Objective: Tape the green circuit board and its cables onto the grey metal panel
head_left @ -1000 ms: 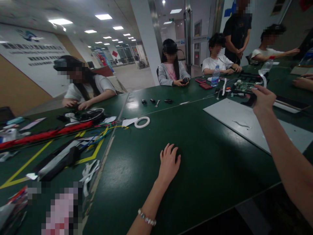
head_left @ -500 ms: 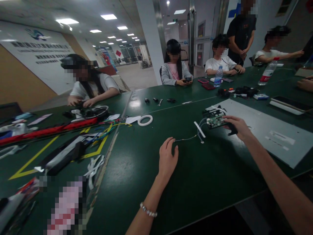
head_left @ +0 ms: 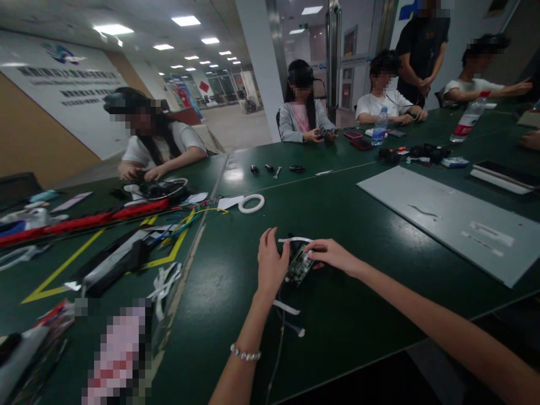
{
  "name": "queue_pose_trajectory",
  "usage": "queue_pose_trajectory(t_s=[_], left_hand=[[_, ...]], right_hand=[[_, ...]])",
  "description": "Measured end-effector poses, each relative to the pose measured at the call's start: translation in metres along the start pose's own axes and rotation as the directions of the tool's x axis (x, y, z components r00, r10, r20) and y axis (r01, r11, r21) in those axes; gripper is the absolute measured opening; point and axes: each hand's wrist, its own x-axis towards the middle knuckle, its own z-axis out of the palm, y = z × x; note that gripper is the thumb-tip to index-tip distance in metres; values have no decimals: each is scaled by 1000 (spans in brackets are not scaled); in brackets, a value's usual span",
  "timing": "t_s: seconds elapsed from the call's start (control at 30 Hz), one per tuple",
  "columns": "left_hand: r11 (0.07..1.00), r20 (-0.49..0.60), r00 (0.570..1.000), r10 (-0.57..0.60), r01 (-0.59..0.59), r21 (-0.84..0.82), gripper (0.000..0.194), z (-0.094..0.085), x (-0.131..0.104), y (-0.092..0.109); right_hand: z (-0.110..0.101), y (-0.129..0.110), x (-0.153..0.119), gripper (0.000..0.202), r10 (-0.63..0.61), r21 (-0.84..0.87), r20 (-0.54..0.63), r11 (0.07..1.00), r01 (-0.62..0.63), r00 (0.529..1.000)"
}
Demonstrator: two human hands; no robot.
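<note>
A green circuit board [head_left: 300, 264] with black parts is in front of me, a white strip along its far side. My right hand [head_left: 333, 256] grips its right edge between thumb and fingers. At the board's left edge is my left hand [head_left: 273, 261], its fingers raised and the thumb apart from them, close to the board; whether the thumb touches it I cannot tell. A thin grey cable [head_left: 278, 349] trails from the board toward the table's front edge. Beside it lie a white strip [head_left: 287, 307] and a short connector lead [head_left: 300, 332].
A grey metal plate [head_left: 447, 225] lies at the right. Left of centre is a white tape roll [head_left: 251, 203]. Wires, a red strip [head_left: 105, 216] and a black-and-silver part [head_left: 113, 261] spread over the left side. Several people sit around the green table [head_left: 219, 270]; one person stands.
My right hand has carried the board left and nearer, off the metal plate. The cable now hangs toward me, no longer at my left hand's fingertips. My left hand has moved slightly left.
</note>
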Motion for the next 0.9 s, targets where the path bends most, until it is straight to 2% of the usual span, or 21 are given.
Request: queue_pose_trajectory(t_s=[0.07, 0.17, 0.23, 0.3, 0.37, 0.43, 0.47, 0.5, 0.53, 0.6, 0.63, 0.67, 0.7, 0.73, 0.77, 0.9], left_hand=[[997, 30, 1000, -2, 0, 78, 41, 2, -3, -1], [979, 115, 992, 47, -68, 194, 38, 6, -8, -4], [965, 202, 974, 100, -144, 217, 37, 8, -11, -4], [962, 278, 952, 126, -186, 202, 37, 9, -14, -3], [964, 322, 938, 126, -192, 182, 38, 8, -15, -2], [969, 344, 932, 115, -181, 167, 40, 7, -14, -2], [971, 350, 930, 109, -175, 161, 41, 7, -14, -2], [973, 354, 929, 105, -169, 154, 42, 7, -14, -2], [975, 359, 928, 102, -164, 148, 42, 7, -14, -3], [978, 361, 927, 97, -157, 140, 43, 9, -13, -5], [978, 359, 928, 97, -156, 139, 43, 9, -13, -5], [978, 355, 930, 97, -155, 140, 43, 10, -14, -6], [977, 349, 932, 99, -157, 142, 43, 11, -14, -7], [976, 340, 935, 103, -160, 145, 44, 12, -14, -8], [975, 331, 937, 108, -165, 147, 44, 13, -14, -8], [973, 322, 940, 115, -172, 153, 44, 14, -14, -10]], right_hand=[[13, -3, 3, 22, -83, -212, 15, 974, 85, 996], [21, -9, 3, 25, -258, -527, -11, 823, 214, 966], [19, -13, -1, 25, -324, -605, -21, 757, 246, 946], [5, -15, -6, 25, -334, -621, -14, 742, 254, 942], [-25, -13, -14, 24, -312, -623, -36, 750, 222, 949], [-72, -9, -23, 24, -283, -637, -134, 759, 136, 950], [-101, -6, -29, 24, -290, -655, -226, 752, 75, 930], [-132, -2, -36, 24, -319, -672, -368, 741, -12, 873], [-163, 2, -44, 24, -347, -688, -503, 715, -124, 791], [-221, 12, -64, 24, -379, -673, -649, 691, -265, 659], [-245, 17, -74, 20, -394, -660, -720, 642, -389, 571], [-266, 22, -85, 19, -387, -631, -760, 632, -450, 522], [-282, 27, -95, 18, -375, -608, -783, 626, -488, 496], [-295, 31, -104, 16, -356, -588, -801, 620, -519, 482], [-304, 35, -111, 14, -330, -575, -808, 621, -532, 489], [-328, 48, -123, 11, -228, -570, -786, 625, -533, 574]])
